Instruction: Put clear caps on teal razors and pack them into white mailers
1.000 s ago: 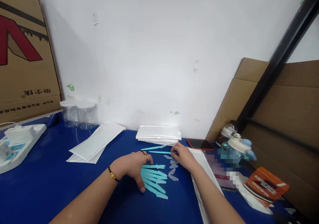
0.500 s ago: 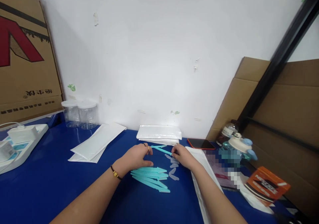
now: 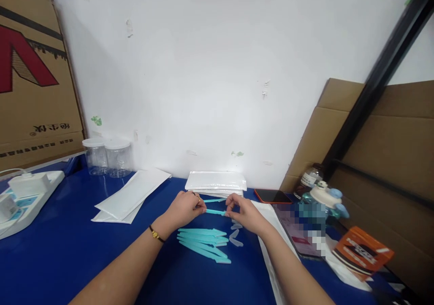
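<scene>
Between my two hands is a turquoise eyebrow razor [image 3: 215,212], held level just above the blue table. My left hand [image 3: 184,209] pinches its left end between thumb and finger. At the razor's right end, the fingertips of my right hand [image 3: 244,212] are closed on it. Another turquoise razor [image 3: 213,201] lies just behind, partly hidden by my hands. Nearer to me, several turquoise razors [image 3: 203,240] lie fanned out on the table. Small translucent blade caps [image 3: 235,238] lie to their right, some of them hidden under my right hand.
White padded envelopes lie stacked at the wall [image 3: 217,180] and in a pile [image 3: 132,196] at left. Two clear jars [image 3: 117,160] and a power strip [image 3: 50,187] stand further left. On the right are a phone [image 3: 273,196], a teal bottle [image 3: 315,205] and an orange pouch [image 3: 362,253].
My left hand has moved slightly back and taken the razor's left end. The razor has turned from slanting to nearly level, and my right hand has shifted a little left.
</scene>
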{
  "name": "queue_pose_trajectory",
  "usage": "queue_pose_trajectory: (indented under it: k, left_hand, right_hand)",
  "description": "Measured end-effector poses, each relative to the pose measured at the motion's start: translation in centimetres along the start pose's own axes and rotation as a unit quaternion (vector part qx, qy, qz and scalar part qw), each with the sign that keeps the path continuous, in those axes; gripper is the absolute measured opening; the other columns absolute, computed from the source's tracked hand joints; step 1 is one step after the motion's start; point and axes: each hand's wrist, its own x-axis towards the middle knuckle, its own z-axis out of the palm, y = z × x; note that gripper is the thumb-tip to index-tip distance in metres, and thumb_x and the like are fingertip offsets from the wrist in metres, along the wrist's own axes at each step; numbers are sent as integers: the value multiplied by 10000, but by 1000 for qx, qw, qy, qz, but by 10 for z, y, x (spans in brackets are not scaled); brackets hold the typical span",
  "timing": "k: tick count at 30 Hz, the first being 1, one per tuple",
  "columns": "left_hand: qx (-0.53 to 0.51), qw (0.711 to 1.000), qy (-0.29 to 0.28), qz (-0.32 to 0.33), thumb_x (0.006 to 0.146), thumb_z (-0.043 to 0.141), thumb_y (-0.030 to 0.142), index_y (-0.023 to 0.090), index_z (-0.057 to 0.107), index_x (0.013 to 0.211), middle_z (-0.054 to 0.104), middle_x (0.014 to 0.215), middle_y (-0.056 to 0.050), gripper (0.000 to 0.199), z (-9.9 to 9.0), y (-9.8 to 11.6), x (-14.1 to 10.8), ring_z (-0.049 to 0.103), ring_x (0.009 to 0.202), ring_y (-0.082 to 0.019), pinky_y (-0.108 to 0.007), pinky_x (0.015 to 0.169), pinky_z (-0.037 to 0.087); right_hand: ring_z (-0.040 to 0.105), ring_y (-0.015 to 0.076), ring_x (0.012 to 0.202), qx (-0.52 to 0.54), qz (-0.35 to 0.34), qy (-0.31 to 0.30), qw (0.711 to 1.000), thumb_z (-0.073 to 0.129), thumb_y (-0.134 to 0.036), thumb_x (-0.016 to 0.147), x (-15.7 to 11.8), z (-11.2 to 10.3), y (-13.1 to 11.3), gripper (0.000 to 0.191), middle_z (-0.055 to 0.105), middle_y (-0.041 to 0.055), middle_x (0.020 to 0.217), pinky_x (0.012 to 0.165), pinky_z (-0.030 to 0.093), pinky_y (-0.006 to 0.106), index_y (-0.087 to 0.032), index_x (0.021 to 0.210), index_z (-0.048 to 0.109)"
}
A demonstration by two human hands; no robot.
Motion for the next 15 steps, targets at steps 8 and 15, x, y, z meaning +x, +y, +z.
queue_pose_trajectory:
  k: [8, 15]
  left_hand:
    - [-21, 998, -36, -39, 743, 510, 270, 250, 689, 714, 690, 789, 28, 182, -17, -20, -8, 589, 785, -158, -257, 736, 357]
    - [-142, 978, -140, -57, 691, 563, 362, 202, 670, 796, 652, 710, 10, 220, -4, -42, -9, 579, 656, -148, -206, 540, 381]
  right_hand:
    - [615, 146, 668, 113, 48, -41, 992, 583, -136, 668, -3, -3, 19, 235, 622, -28, 687, 606, 461, 254, -200, 848, 446]
    - [602, 148, 693, 5, 30, -59, 998, 645, -168, 644, -2, 2, 20, 170, 620, -3, 742, 623, 456, 250, -185, 799, 577]
